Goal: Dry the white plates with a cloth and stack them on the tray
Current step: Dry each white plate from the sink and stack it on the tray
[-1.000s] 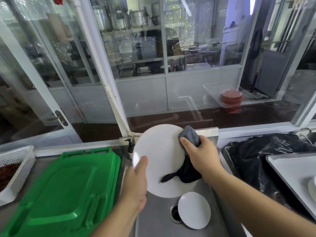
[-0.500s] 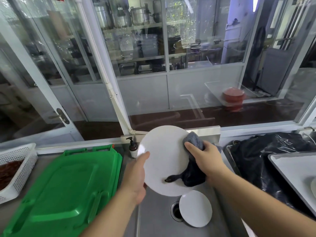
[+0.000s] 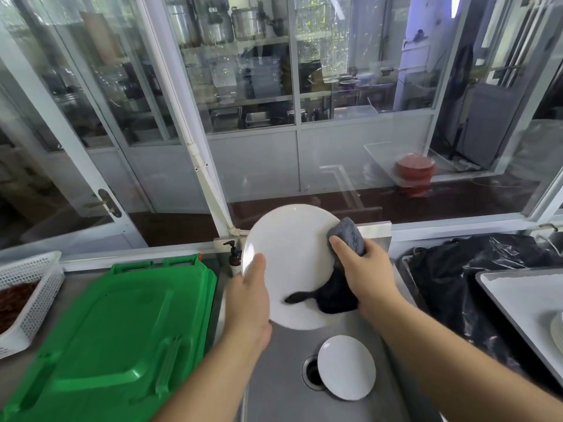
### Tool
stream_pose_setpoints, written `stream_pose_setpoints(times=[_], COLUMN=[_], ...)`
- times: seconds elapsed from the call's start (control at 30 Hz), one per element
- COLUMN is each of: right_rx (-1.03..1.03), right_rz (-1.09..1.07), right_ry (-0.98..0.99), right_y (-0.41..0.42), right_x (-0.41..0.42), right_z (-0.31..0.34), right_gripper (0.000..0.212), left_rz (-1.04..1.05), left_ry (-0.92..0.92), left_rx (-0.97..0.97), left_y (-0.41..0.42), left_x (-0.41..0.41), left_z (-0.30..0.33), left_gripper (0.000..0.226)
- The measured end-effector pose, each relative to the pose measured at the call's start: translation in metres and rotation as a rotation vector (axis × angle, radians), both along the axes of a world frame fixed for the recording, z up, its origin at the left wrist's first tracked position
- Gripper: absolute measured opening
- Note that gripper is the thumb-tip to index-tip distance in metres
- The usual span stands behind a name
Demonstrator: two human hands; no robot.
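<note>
A large white plate [image 3: 292, 260] is held tilted above the steel sink [image 3: 283, 379]. My left hand [image 3: 249, 293] grips its left rim, thumb on the face. My right hand [image 3: 362, 269] holds a dark grey cloth [image 3: 347, 236] against the plate's right edge; a dark tail of the cloth hangs across the lower face. A smaller white plate [image 3: 345, 367] lies in the sink, partly over the drain. At the far right a metal tray [image 3: 518, 296] carries the edge of a white plate [image 3: 557, 330].
A green plastic lid [image 3: 115, 336] covers the counter at left, with a white mesh basket [image 3: 30, 300] beside it. A pump bottle [image 3: 234, 257] stands behind the sink. Black plastic sheeting [image 3: 457, 269] lies between sink and tray. A glass partition rises behind.
My right hand has slid the cloth a little along the plate's right edge, and my left hand has kept its grip on the rim.
</note>
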State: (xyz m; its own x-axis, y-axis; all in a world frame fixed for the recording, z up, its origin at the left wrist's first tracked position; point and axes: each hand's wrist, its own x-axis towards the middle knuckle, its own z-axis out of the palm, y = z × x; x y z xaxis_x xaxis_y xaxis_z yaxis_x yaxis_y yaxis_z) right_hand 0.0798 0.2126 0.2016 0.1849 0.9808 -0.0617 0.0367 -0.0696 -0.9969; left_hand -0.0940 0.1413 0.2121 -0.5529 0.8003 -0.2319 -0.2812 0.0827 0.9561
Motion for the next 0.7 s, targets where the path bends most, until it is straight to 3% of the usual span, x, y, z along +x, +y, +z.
stream_pose_setpoints(times=[0.13,0.23,0.37,0.53,0.63,0.7], right_rx=[-0.229,-0.281,-0.213,0.09,0.169,0.193], right_rz=[-0.164,-0.169,-0.087,0.179,0.306,0.295], right_ry=[0.346,0.405,0.24,-0.256,-0.344,-0.345], right_y=[-0.019,-0.02,-0.011,0.007,0.016,0.018], right_x=[-0.021,-0.014,0.006,0.033,0.035,0.03], right_z=[-0.025,-0.035,-0.029,0.0,0.018,0.024], right_gripper=[0.037,0.031,0.03,0.024,0.023,0.024], left_rz=[0.102,0.022,-0.096,-0.278,-0.448,-0.391], left_ry=[-0.205,-0.277,-0.233,0.048,0.225,0.293], left_rx=[-0.037,-0.068,-0.093,-0.186,-0.17,-0.123], left_y=[-0.006,-0.009,-0.006,0.007,0.009,0.011], left_x=[0.046,0.051,0.024,-0.017,-0.028,-0.029], left_z=[-0.009,-0.019,-0.015,0.007,0.014,0.015], left_gripper=[0.022,0.022,0.011,0.02,0.026,0.026])
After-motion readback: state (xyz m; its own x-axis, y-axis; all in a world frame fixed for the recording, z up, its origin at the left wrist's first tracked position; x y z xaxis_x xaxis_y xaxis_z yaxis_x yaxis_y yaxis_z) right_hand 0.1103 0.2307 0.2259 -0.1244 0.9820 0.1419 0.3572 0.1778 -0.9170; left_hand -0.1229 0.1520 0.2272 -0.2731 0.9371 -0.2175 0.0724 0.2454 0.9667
